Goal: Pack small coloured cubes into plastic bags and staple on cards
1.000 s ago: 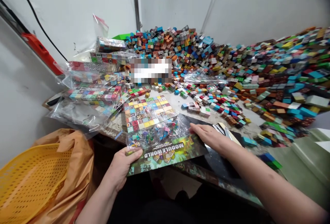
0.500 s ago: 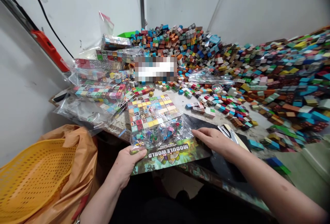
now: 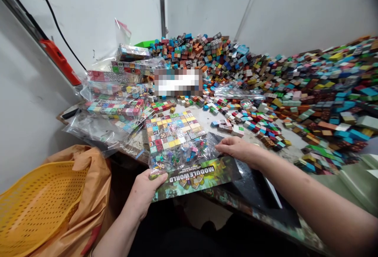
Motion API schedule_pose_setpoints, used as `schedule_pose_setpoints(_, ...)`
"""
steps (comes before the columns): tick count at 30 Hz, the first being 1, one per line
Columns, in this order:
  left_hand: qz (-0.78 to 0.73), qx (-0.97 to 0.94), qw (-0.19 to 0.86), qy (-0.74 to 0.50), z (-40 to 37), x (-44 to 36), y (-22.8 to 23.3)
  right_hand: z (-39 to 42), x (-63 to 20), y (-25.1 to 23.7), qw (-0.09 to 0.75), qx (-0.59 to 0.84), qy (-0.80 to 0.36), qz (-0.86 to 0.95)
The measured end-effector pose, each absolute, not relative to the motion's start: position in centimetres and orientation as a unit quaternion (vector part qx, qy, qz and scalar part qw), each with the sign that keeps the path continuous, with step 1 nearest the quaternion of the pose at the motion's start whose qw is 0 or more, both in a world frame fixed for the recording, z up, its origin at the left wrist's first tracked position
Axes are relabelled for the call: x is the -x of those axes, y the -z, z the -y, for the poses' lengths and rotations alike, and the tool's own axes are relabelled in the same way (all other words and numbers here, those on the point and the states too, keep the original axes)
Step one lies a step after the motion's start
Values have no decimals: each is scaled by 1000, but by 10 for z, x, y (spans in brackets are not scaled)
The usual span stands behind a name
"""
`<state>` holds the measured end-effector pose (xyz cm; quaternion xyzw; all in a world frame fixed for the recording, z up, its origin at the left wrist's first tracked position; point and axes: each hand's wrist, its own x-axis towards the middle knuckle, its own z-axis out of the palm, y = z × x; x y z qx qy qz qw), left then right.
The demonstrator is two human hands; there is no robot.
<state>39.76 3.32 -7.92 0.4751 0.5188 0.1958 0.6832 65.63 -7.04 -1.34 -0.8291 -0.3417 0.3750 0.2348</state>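
My left hand (image 3: pixel 145 190) is closed on the left end of a green printed header card (image 3: pixel 191 179) reading "MODULE WORLD", its thumb on top. A clear plastic bag (image 3: pixel 211 150) lies along the card's far edge, with small colourful figures (image 3: pixel 189 151) inside. Beyond the figures sits a flat block of picture cubes (image 3: pixel 173 131), apparently in the same bag. With thumb and fingers together, my right hand (image 3: pixel 236 149) pinches the bag's right edge, above the card. A black tray-like surface (image 3: pixel 251 186) shows under my right forearm.
Loose cubes (image 3: pixel 201 52) are heaped along the back and right of the table. Filled clear bags (image 3: pixel 115 107) are stacked at left. A yellow basket (image 3: pixel 38 202) in an orange-brown sack stands lower left. A red-orange tool (image 3: pixel 60 62) hangs on the left wall.
My right hand has shifted slightly left along the bag's edge. Its forearm now covers the silver tool seen earlier on the black surface. My left hand keeps its hold.
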Motion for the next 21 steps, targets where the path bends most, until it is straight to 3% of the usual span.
schedule_pose_setpoints(11, -515, -414, 723, -202, -26, -395, 84, 92, -650, 12, 292, 841, -326, 318)
schedule_pose_setpoints(18, -511, -324, 764, -224, -9, -403, 84, 130, -598, 23, 550, 734, -391, 76)
schedule_pose_setpoints(21, -513, -325, 762, -225, -2, -405, 85, 131, -587, 32, 603, 691, -398, 29)
